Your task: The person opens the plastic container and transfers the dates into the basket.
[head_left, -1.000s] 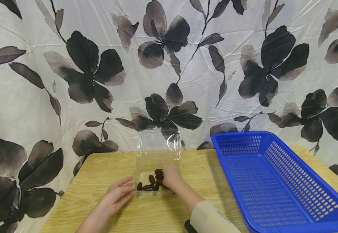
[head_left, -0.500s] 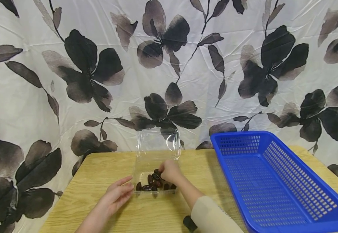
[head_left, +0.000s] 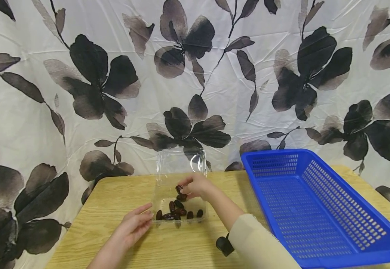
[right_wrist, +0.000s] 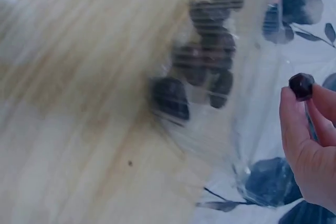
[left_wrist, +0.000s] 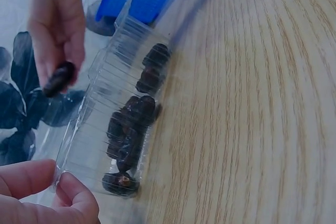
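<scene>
A clear plastic clamshell container stands on the table, its lid raised at the back. Several dark brown dates lie along its near side, also visible through the wall in the left wrist view. My left hand pinches the container's left edge between thumb and finger, seen closely in the left wrist view. Above the container, my right hand pinches a date at its fingertips. Another date shows just under those fingers in the head view; whether they touch it I cannot tell.
A large blue plastic basket with perforated walls stands on the right of the table. A floral curtain hangs behind the table's back edge. A small black object shows by the right sleeve.
My right hand has risen out of the container with a date between its fingertips. The dates near the container's right front corner now show uncovered. My left hand stays at the edge.
</scene>
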Demonstrator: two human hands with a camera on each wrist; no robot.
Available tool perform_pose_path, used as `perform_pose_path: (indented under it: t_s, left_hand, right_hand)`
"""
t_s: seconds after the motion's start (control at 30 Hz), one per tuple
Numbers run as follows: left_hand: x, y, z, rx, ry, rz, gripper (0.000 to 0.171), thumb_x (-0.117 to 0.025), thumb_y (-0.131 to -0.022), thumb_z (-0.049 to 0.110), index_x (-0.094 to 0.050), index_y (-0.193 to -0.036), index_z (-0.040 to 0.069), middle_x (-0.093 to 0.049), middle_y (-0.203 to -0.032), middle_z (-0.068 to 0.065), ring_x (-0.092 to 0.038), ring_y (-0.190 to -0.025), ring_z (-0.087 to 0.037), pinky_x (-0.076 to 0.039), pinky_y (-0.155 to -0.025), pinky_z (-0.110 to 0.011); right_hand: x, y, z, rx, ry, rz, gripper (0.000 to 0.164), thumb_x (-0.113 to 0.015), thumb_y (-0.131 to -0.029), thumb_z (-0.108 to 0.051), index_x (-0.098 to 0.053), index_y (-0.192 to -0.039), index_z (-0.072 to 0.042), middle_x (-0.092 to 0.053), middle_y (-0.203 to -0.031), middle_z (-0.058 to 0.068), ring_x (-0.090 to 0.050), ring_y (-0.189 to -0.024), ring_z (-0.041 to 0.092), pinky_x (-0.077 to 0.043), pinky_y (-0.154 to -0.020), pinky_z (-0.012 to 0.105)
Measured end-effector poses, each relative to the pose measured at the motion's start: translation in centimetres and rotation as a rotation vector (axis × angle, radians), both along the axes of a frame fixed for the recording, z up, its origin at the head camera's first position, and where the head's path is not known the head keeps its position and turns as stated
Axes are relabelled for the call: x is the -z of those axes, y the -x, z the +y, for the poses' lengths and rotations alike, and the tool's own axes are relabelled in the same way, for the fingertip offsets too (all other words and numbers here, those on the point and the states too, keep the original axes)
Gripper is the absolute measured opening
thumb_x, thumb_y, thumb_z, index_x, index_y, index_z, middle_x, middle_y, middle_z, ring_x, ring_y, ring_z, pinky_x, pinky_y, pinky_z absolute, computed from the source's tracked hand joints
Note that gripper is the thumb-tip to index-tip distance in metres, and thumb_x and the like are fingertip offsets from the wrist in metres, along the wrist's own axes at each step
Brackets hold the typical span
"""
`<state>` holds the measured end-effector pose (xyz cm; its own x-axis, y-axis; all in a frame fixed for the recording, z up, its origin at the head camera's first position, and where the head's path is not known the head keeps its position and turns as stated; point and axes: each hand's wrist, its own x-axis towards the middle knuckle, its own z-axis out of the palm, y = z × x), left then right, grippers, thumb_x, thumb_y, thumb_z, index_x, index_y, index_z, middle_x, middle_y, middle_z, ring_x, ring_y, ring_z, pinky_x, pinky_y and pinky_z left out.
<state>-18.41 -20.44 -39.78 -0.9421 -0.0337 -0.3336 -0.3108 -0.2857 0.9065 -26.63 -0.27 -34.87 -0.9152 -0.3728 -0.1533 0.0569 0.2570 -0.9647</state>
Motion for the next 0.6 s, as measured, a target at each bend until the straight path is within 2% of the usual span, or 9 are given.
perform_pose_path:
  t_s: [0.13,0.3,0.53,0.6]
  left_hand:
    - [0.1,0.1,-0.1,0.009,0.003,-0.001,0.061,-0.049,-0.09,-0.009,-0.02,-0.143,-0.009,-0.028,-0.13,-0.019,-0.046,-0.087,-0.011,-0.044,-0.075,-0.019]
    - [0.1,0.1,-0.2,0.005,0.009,-0.006,0.061,-0.05,-0.09,-0.008,-0.02,-0.143,-0.01,-0.035,-0.124,-0.016,-0.048,-0.086,-0.01,-0.044,-0.075,-0.02]
    - [0.2,0.0,0.0,-0.012,-0.011,0.003,0.061,-0.051,-0.089,-0.009,-0.021,-0.142,-0.01,-0.041,-0.112,-0.01,-0.047,-0.087,-0.011,-0.044,-0.074,-0.02]
    - [0.2,-0.1,0.0,-0.019,-0.01,0.005,0.061,-0.051,-0.089,-0.009,-0.022,-0.142,-0.011,-0.042,-0.109,-0.009,-0.047,-0.088,-0.01,-0.044,-0.074,-0.02]
  right_hand:
    - [-1.3,0.1,0.4,0.007,0.073,-0.057,0.028,-0.057,-0.082,0.015,-0.06,-0.109,0.013,-0.063,-0.099,0.02,-0.063,-0.078,0.022,-0.053,-0.076,0.04]
    - [-3.0,0.1,0.8,0.011,0.111,-0.11,0.029,-0.056,-0.084,0.012,-0.059,-0.113,0.012,-0.063,-0.102,0.021,-0.061,-0.076,0.02,-0.052,-0.08,0.043]
    - [-5.3,0.2,3.3,-0.042,0.108,-0.112,0.036,-0.052,-0.089,0.009,-0.052,-0.124,0.01,-0.055,-0.119,0.027,-0.061,-0.09,0.027,-0.049,-0.085,0.042]
    - [-5.6,0.3,4.3,-0.054,0.112,-0.103,0.037,-0.05,-0.09,0.009,-0.049,-0.127,0.011,-0.055,-0.118,0.026,-0.061,-0.091,0.027,-0.049,-0.086,0.042]
